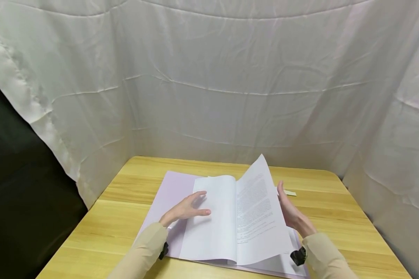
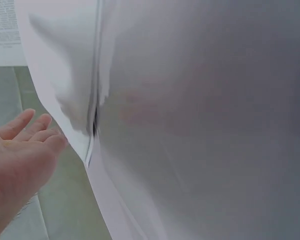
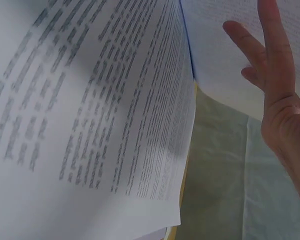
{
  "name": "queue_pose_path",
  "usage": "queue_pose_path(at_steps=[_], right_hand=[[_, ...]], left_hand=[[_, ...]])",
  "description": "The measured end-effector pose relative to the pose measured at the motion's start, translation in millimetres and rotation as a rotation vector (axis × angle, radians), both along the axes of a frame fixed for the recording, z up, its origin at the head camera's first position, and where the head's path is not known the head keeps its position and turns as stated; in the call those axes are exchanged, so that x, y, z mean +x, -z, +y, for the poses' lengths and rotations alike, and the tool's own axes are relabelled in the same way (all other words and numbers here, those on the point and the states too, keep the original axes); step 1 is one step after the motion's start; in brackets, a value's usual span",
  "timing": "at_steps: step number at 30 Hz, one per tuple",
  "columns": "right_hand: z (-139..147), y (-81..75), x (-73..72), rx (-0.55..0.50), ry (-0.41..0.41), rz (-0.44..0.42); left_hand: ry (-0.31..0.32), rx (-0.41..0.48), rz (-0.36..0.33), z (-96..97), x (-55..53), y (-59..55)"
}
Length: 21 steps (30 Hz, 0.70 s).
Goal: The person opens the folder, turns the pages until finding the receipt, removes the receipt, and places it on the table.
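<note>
The folder [image 1: 176,182] is lying open on the surface [image 1: 83,240], and the curtain [image 1: 230,77] is hanging behind it and at both its sides. The left page [image 1: 218,217] is lying over the folder, whose left part is extending out beyond it. The right page [image 1: 256,217] is rising above a lower sheet [image 1: 279,266]. The left hand [image 1: 186,207] is reaching over the left page; the right hand [image 1: 290,209] is standing at the right page's outer edge, partly behind it. A strip [image 1: 291,193] is lying just beyond this hand.
</note>
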State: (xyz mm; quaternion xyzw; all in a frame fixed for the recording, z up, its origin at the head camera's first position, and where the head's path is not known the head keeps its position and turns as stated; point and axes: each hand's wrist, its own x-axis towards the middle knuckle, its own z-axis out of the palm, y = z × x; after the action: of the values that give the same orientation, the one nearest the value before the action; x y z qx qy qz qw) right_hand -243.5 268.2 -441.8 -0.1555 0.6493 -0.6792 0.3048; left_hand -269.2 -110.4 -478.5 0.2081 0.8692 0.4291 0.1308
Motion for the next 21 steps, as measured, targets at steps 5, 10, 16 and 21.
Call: queue_pose_path(at_steps=[5, 10, 16, 21], right_hand=[[-8, -0.8, 1.1, -0.019, -0.022, 0.008], [-15, 0.2, 1.9, -0.013, -0.042, 0.030], [-23, -0.5, 3.7, 0.010, -0.052, 0.085], [-28, -0.9, 0.7, 0.015, -0.076, 0.114]], left_hand=[[0.011, 0.049, -0.036, 3.8, 0.9, -3.8], [0.034, 0.130, -0.091, 7.0, 1.9, -5.5], [0.067, 0.206, -0.141, 12.7, 3.1, -10.6], [0.090, 0.281, -0.179, 17.4, 3.0, -15.2]])
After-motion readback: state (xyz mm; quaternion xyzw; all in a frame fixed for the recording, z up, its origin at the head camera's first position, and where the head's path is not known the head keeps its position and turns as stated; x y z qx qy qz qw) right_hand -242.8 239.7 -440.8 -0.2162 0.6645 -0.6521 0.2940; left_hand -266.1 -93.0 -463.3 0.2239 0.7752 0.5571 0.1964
